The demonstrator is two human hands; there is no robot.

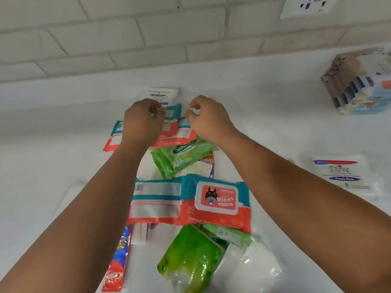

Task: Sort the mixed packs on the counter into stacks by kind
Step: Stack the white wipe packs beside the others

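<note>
Mixed packs lie in a pile on the white counter (63, 115). My left hand (142, 121) and my right hand (208, 119) reach to the far end of the pile, fingers curled over teal-and-red wipes packs (175, 123). Whether they grip a pack is unclear. Beyond them lies a white Dove pack (163, 95). A green Sanicare pack (182, 157) sits below my hands. Nearer me are two teal-and-red wipes packs, one face down (155, 199), one face up (218, 201). A green pack (190, 259) and a red toothpaste box (117, 261) lie closest.
A stack of tissue packs (359, 81) stands at the far right of the counter. A white Dove pack (340, 174) lies alone at the right. A white tiled wall (127, 34) with a socket (309, 6) backs the counter.
</note>
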